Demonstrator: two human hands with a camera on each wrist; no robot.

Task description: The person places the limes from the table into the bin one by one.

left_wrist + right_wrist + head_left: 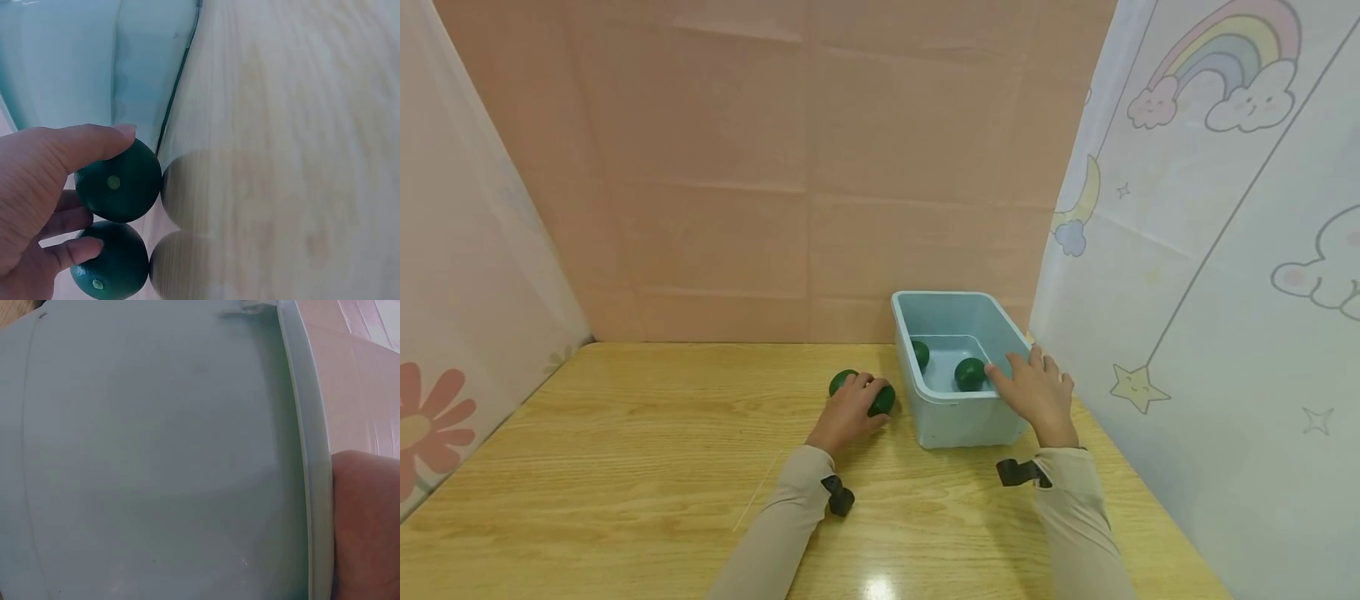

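Counter (625, 467) slick; pale blue bin (958, 417) could shift if my right hand (1037, 392) leans on its rim, fingers straight, holding nothing. My left hand (850, 412) grip curls over two green limes (119, 181) just left of bin; one may roll free. Two more limes (970, 373) inside bin.
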